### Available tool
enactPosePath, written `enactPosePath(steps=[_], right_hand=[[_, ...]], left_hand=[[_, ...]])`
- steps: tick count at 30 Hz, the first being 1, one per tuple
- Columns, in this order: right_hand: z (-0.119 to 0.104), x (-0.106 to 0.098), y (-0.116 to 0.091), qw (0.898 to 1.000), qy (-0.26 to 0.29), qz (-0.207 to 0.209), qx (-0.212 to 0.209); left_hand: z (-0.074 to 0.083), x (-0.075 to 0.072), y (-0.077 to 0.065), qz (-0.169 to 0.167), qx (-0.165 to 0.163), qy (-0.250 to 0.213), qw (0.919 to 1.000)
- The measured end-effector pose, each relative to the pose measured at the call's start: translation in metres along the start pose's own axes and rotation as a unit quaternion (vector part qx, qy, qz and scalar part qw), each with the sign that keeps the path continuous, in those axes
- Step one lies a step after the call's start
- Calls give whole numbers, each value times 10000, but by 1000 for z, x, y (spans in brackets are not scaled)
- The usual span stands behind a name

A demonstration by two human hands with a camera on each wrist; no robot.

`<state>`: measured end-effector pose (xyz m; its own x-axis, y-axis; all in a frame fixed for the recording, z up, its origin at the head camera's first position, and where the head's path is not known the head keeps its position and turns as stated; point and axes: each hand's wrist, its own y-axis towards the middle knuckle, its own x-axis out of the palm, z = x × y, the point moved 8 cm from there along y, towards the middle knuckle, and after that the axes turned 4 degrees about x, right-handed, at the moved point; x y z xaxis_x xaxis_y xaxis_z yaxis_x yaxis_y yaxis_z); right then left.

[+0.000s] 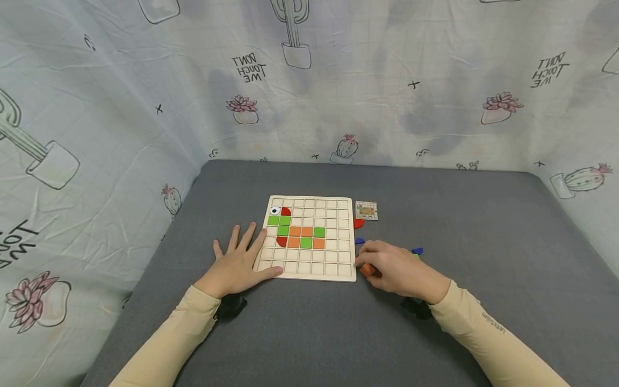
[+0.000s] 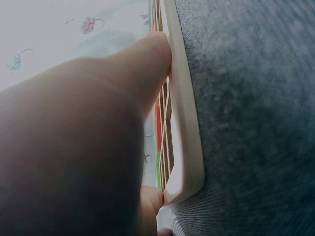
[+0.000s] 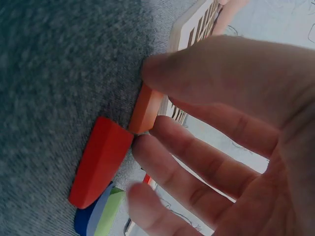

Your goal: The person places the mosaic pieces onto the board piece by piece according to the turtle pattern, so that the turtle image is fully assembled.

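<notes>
Right hand (image 1: 401,270) at the board's near right corner, orange block (image 3: 144,110) in its grip: thumb against one side, fingertips on the other, clamped on it as far as shown. Key relation: block sits just right of the grid board (image 1: 339,267), low by the tabletop (image 1: 309,333); the cells lie left and far of it. In the right wrist view the block's longer visible face runs from thumb to fingertips, roughly left-right; true long axis partly covered, can't tell fully. Red block (image 3: 101,162) next to it on the right, then blue piece (image 3: 92,214) and green piece (image 3: 109,211). Right hand clearly nearer the block. Left hand (image 1: 237,270) splayed at the board's near left, thumb over the near edge, fingers apart, gripping nothing. Colored squares (image 1: 295,231) fill cells left of center.
</notes>
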<state>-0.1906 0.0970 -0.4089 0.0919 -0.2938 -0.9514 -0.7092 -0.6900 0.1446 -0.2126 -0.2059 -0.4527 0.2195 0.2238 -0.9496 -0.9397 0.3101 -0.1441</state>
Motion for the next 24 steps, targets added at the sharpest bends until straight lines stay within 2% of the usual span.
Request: enactPosePath(steps=[13,24], right_hand=[[1,3,1,10000,48,-21,75],[1,2,3,9995,268,106,-94]], left_hand=[[-1,1,0,-4,18,-7,10000],[0,0,0,5,29,39,10000]])
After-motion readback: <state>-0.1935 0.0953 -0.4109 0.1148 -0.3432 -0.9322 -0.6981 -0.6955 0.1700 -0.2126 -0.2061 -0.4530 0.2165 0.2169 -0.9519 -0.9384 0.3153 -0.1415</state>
